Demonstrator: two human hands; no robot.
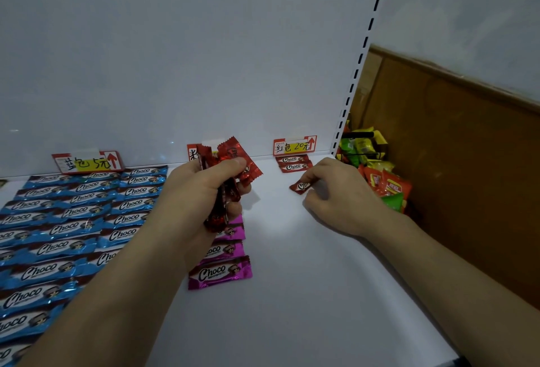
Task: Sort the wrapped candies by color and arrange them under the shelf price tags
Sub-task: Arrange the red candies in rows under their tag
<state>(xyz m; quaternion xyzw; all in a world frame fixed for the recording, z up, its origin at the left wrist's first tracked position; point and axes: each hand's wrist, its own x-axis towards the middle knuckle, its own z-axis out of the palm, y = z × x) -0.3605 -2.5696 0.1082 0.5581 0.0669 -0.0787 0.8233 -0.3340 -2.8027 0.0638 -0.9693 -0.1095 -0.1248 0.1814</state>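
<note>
Possibly the red bundle (233,156) gripped by the left hand (198,194) spills onto the near pink candies (220,271); the right hand (336,194) pinches one red candy (299,186).

**Half-hidden on the shelf**

The middle price tag (192,154) is mostly behind the bunch of red candies (233,159) that the left hand (198,191) grips. That arm covers part of the pink candies (220,271). The blue candies (58,220) run out of view leftwards. Fingers of the right hand (336,191) hide half the single red candy (298,186).
</note>
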